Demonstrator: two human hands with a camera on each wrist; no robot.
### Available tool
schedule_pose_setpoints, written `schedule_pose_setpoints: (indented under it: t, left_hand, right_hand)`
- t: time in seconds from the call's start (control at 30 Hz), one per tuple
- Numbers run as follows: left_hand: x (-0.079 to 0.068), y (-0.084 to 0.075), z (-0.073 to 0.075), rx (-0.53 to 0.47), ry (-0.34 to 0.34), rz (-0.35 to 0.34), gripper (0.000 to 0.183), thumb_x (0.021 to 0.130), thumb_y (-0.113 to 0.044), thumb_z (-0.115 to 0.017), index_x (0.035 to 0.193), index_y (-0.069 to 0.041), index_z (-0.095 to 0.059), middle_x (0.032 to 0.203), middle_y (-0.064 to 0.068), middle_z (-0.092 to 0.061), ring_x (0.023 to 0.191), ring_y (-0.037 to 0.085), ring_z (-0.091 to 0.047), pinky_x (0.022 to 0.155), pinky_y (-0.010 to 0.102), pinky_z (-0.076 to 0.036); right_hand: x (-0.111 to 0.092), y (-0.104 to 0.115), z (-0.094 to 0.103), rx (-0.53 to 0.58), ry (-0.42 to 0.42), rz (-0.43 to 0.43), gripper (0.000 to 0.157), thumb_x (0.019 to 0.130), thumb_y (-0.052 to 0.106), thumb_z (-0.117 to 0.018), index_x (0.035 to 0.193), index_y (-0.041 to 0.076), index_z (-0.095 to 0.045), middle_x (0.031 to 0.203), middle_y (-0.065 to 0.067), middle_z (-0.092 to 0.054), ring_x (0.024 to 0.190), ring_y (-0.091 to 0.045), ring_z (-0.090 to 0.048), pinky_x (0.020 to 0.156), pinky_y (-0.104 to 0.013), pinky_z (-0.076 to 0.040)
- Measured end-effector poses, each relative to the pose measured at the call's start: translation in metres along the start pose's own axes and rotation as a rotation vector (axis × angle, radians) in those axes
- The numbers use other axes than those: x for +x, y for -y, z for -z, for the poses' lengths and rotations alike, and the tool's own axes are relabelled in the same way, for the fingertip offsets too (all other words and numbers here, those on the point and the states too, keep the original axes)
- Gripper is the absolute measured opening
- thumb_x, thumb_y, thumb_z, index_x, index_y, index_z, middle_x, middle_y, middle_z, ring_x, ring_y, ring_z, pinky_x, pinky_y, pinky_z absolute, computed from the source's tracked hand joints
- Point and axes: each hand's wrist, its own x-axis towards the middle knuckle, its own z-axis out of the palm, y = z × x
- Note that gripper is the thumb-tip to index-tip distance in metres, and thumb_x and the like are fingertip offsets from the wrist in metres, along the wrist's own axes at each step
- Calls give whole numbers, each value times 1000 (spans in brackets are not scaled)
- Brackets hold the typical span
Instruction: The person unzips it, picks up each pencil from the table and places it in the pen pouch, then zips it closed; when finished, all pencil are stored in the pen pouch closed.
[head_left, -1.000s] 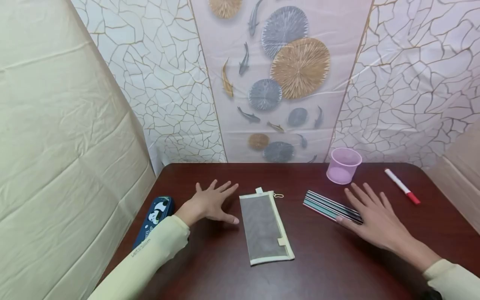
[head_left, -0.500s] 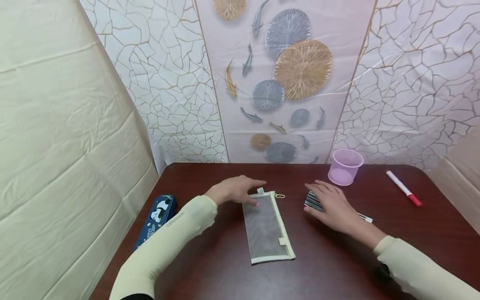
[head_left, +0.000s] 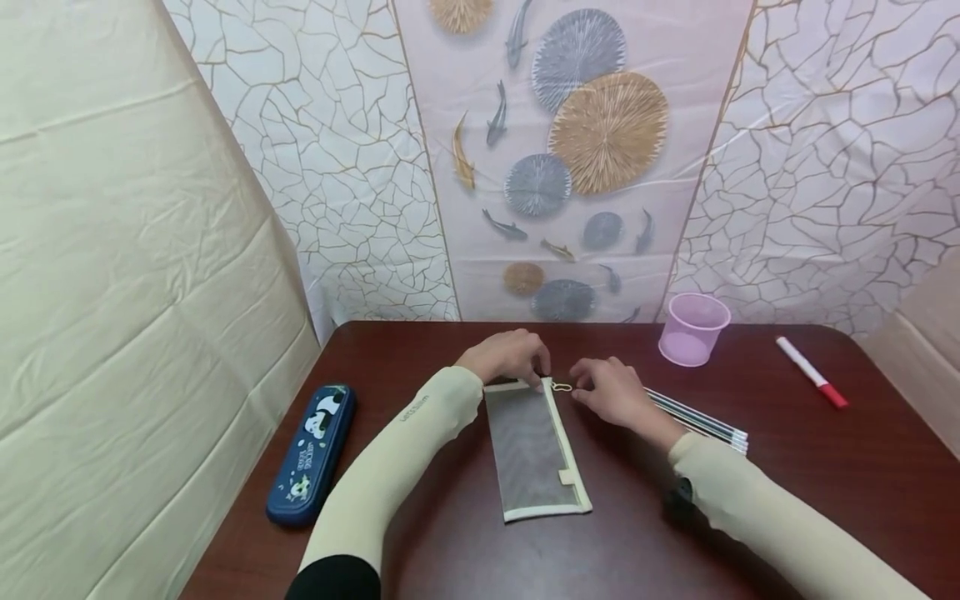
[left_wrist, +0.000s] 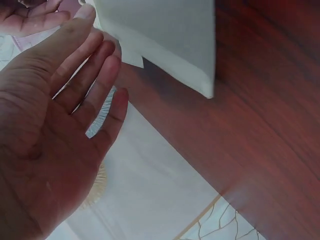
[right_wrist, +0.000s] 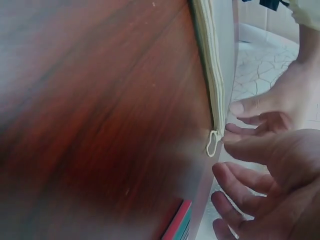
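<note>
A grey mesh zip pouch (head_left: 528,454) with cream edges lies flat in the middle of the table in the head view. At its far right corner, the left hand (head_left: 512,357) pinches the edge between thumb and fingers; the left wrist view shows that thumb against the pouch (left_wrist: 165,40). Close by on the right, the right hand (head_left: 609,390) has its fingers loosely bent and apart. Its thumb is beside the zipper's cord loop (right_wrist: 212,144), seemingly without gripping it. A bundle of striped pencils (head_left: 701,418) is partly hidden behind the right hand and wrist.
A navy pencil case (head_left: 311,454) with panda pictures lies on the left of the dark wooden table (head_left: 465,558). A pink cup (head_left: 693,332) stands at the back right, near a white marker with a red cap (head_left: 812,372). Patterned cloth hangs behind.
From beside the pouch, the left hand has moved right onto its far corner and taken hold. The right hand has left the pencils and moved left to the zipper's loop.
</note>
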Motion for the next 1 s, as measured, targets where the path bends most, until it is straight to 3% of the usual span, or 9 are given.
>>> schedule_pose_setpoints:
  t: [0.33,0.57,0.8,1.0]
  left_hand:
    - [13,-2,7,-76,91,95,14,85,-25,-90,92,-26,-78,98,-11,-73,87,13,-69,75,31,-58]
    - [20,-1,3,-105,109,80,14,84,-21,-90,88,-25,-77,95,-9,-73,87,13,-68,76,31,-58]
    - [20,-1,8,-167,146,56,9,88,-17,-87,93,-21,-80,96,-8,-76,89,13,-67,78,29,-57]
    - [19,3,21,-241,241,47,7,94,-17,-81,100,-16,-82,95,-7,-77,85,8,-62,76,24,-52]
  right_hand:
    - [10,18,-18,-174,-60,-35,14,87,14,-81,102,13,-81,91,-4,-78,88,-33,-63,75,-55,-50]
    - [14,14,-23,-167,-66,-34,1,89,16,-80,89,17,-80,84,1,-75,84,-29,-60,76,-51,-46]
    - [14,10,-22,-148,-117,-17,8,89,15,-83,83,20,-79,79,4,-75,83,-28,-60,79,-50,-43]
    - [16,11,-19,-138,-166,9,10,88,15,-84,81,20,-78,76,4,-74,84,-28,-59,83,-51,-43]
